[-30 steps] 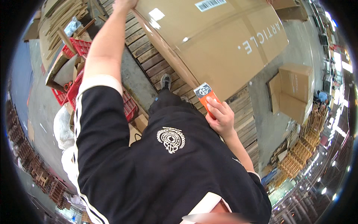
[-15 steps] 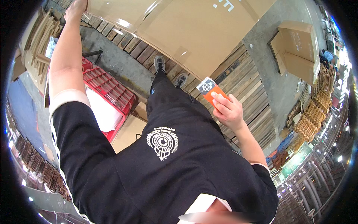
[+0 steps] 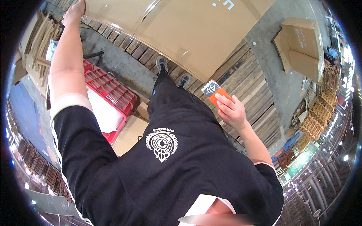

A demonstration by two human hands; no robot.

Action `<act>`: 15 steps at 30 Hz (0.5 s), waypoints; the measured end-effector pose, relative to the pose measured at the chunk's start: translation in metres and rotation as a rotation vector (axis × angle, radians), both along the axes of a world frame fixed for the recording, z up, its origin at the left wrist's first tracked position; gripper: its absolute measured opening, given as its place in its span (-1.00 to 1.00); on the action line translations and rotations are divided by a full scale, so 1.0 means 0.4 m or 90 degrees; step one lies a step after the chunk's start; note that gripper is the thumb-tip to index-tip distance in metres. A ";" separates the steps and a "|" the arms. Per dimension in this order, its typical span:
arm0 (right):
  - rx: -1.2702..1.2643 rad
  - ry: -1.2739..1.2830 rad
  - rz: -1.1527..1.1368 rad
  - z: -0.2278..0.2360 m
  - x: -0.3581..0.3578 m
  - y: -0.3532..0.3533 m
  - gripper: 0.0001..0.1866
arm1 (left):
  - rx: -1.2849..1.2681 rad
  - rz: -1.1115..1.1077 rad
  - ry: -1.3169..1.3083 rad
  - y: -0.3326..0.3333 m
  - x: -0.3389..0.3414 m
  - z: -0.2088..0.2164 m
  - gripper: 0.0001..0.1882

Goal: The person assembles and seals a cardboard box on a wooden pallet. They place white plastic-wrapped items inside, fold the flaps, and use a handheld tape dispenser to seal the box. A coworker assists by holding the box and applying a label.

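A large brown cardboard carton (image 3: 196,35), with glossy clear tape across it, spans the top of the view. My left hand (image 3: 74,13) is stretched out to its far left edge. Its fingers look curled, but what they may hold is hidden. In my right hand (image 3: 233,113) is a flat orange tool (image 3: 215,98) with a dark printed end and a toothed edge, perhaps a tape cutter. Thumb and fingers close around its orange part. The toothed end points at the carton's near corner, close to it.
Wooden slats (image 3: 245,90) lie under the carton and beside my feet. A red plastic crate (image 3: 109,88) with white material stands at my left. Behind it are stacked wood strips (image 3: 41,39). An opened carton (image 3: 299,45) sits at the far right, near rattan-coloured frames (image 3: 318,113).
My left hand has come slightly nearer and left along the carton's edge. The carton sits a little higher in the view. My right hand keeps the orange tool, turned slightly.
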State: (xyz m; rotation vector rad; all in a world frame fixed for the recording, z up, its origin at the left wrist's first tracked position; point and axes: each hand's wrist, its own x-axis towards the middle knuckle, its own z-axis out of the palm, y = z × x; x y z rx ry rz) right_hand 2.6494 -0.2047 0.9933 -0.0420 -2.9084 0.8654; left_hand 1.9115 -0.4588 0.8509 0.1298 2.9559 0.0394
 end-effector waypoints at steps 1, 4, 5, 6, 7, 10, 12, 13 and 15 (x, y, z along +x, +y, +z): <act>0.004 0.000 0.001 -0.002 0.001 0.000 -0.63 | -0.005 0.001 -0.003 -0.005 -0.004 -0.009 -0.09; 0.011 -0.006 0.003 -0.006 0.002 0.000 -0.63 | -0.010 0.000 0.009 -0.008 -0.004 -0.020 -0.08; 0.009 0.004 0.003 -0.007 0.004 0.000 -0.62 | 0.001 -0.003 0.016 -0.007 0.000 -0.019 -0.08; 0.008 -0.011 -0.002 -0.007 0.005 0.000 -0.62 | 0.014 -0.005 0.024 -0.005 0.005 -0.015 -0.08; 0.003 -0.014 -0.010 -0.008 0.006 0.000 -0.62 | 0.027 -0.009 0.029 -0.003 0.011 -0.013 -0.08; -0.020 -0.028 -0.027 -0.005 0.012 -0.001 -0.63 | -0.003 0.006 -0.003 0.001 0.032 0.000 -0.08; -0.027 -0.039 -0.031 -0.002 0.017 -0.003 -0.62 | 0.011 -0.003 0.001 0.001 0.047 0.005 -0.08; -0.025 -0.046 -0.030 0.000 0.019 -0.003 -0.62 | 0.017 -0.009 0.003 0.000 0.052 0.008 -0.07; -0.016 -0.051 -0.025 0.001 0.023 -0.002 -0.62 | 0.032 -0.017 0.021 -0.002 0.061 0.009 -0.06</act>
